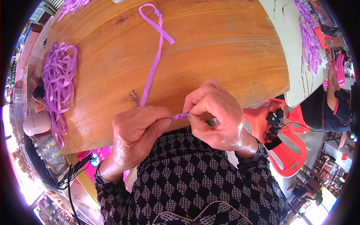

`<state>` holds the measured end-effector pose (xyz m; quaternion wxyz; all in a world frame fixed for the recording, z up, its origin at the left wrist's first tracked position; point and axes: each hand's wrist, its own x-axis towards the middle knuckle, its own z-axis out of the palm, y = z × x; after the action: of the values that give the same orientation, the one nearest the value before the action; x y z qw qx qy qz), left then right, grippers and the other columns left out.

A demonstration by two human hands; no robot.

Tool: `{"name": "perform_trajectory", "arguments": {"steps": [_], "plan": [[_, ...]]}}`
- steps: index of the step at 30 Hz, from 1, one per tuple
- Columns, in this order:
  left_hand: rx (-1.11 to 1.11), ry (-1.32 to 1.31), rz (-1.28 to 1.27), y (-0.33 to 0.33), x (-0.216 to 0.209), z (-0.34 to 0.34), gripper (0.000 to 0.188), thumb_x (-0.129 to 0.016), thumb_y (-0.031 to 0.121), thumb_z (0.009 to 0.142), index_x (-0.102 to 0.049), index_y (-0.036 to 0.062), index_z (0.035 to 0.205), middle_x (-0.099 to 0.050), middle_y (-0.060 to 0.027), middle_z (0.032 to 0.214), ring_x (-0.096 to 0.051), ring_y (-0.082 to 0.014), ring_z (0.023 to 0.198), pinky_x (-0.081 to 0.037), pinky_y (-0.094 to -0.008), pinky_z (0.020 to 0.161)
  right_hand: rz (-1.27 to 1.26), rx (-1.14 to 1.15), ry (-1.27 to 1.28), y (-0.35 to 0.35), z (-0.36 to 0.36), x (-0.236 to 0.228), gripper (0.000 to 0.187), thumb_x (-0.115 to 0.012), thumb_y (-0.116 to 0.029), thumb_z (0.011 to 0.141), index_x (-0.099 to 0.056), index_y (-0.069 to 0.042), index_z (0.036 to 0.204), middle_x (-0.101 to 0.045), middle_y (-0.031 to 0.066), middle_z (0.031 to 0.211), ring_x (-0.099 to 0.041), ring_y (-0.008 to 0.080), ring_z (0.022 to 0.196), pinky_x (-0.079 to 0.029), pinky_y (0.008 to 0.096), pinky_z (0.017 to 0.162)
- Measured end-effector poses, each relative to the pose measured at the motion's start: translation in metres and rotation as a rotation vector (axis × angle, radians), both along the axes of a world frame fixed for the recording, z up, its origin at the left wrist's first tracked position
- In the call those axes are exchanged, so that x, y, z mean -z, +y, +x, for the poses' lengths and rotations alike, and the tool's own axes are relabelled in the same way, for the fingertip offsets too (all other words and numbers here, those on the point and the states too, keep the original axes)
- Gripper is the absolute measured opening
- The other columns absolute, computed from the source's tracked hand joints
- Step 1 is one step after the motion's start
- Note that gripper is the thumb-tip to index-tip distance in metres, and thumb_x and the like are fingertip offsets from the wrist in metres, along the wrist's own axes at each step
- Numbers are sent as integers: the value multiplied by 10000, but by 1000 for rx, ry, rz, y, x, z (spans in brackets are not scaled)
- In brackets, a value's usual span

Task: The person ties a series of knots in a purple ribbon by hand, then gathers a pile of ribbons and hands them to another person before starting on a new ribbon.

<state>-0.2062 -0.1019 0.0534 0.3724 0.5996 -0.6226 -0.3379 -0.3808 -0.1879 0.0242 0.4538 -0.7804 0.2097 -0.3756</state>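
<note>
A long purple ribbon (151, 77) runs over the wooden table (225, 48) toward me, its far part looped and crossed over itself, with a small knot near the loop. Its near part passes under my left hand (140, 129), whose thumb and fingers pinch it. My right hand (215, 114) pinches the same ribbon a short way to the right. Between the two sets of fingertips shows a short twisted or knotted stretch. Both hands are close together at the table's near edge. What the curled fingers cover is hidden.
A heap of purple ribbons (60, 78) lies at the table's left edge beside a pale pink rounded object (37, 123). More purple ribbons (309, 41) hang over a white tabletop (296, 71). Black cables and adapters (274, 119) lie on a red chair (287, 157). Another person's arm (330, 88) is at right.
</note>
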Motion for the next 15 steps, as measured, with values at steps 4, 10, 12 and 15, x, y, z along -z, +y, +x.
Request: {"name": "perform_trajectory", "arguments": {"steps": [4,10,12,15], "plan": [[-6,-68,-68,-7,0,-4,63,-618,-1,775,-592,-15,830,-564,-82,699,-556,-228,606,-453,-287,597,-159,-10,-6,-3,2,0,263,-589,141,561,-488,-57,702,-580,49,765,-480,219,631,-379,292,538],[-88,327,309,-4,-5,-9,46,-593,10,820,-585,-31,837,-558,-43,702,-507,-101,615,-428,-230,575,-212,-35,4,-8,2,-1,281,-594,136,526,-487,-56,701,-580,48,787,-455,216,606,-368,293,529],[-31,255,253,-5,-6,-9,66,-591,30,834,-594,-34,850,-562,-33,724,-477,-64,625,-412,-208,564,-223,-34,1,-7,3,1,276,-594,134,529,-492,-55,703,-581,48,792,-461,217,613,-371,293,530],[-74,375,371,-6,0,-11,68,-600,26,825,-608,-27,867,-576,-31,752,-486,-67,638,-411,-206,578,-242,-34,-16,-9,3,3,268,-598,130,541,-508,-51,717,-583,48,803,-474,219,627,-382,295,534]]}}
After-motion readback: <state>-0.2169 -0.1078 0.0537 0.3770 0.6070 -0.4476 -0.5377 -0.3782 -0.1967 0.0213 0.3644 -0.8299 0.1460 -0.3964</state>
